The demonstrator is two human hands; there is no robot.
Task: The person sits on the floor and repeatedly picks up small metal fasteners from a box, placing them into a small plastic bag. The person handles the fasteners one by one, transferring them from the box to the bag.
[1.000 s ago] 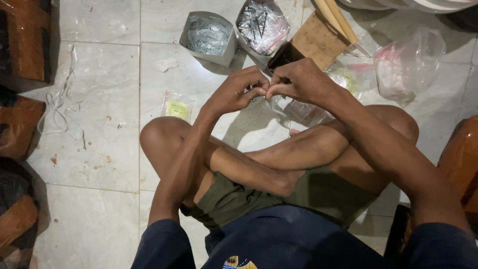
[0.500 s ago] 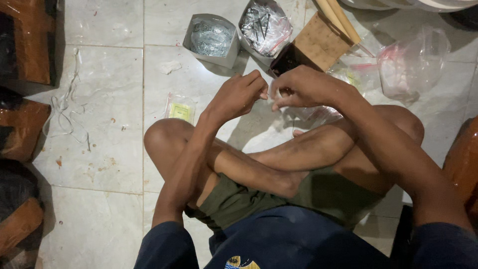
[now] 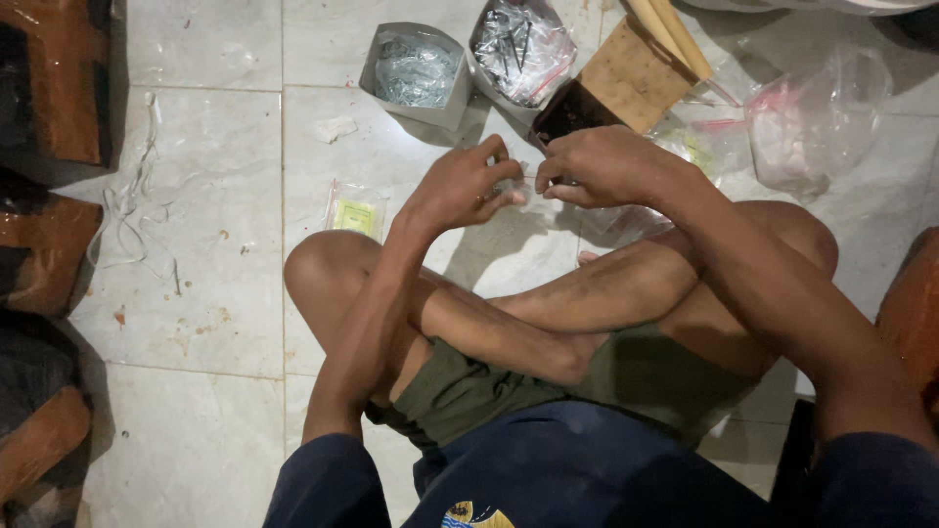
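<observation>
Above crossed legs, left hand (image 3: 460, 191) meets right hand (image 3: 597, 166) — floor beyond crowded.

Pale marble-look floor tiles (image 3: 196, 323) (scuffed, dimly lit), brown wooden furniture (image 3: 49, 88) at left.

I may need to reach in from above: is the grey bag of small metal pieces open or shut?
Open: the grey bag stands with its mouth spread wide, shiny pieces visible inside.

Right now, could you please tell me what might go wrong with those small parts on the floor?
The open foil bag of small metal bits sits close to the left hand; a nudge might spill it. The clear bag of dark nails lies open beside it. Whatever both hands pinch is tiny and could drop by the right hand.
</observation>
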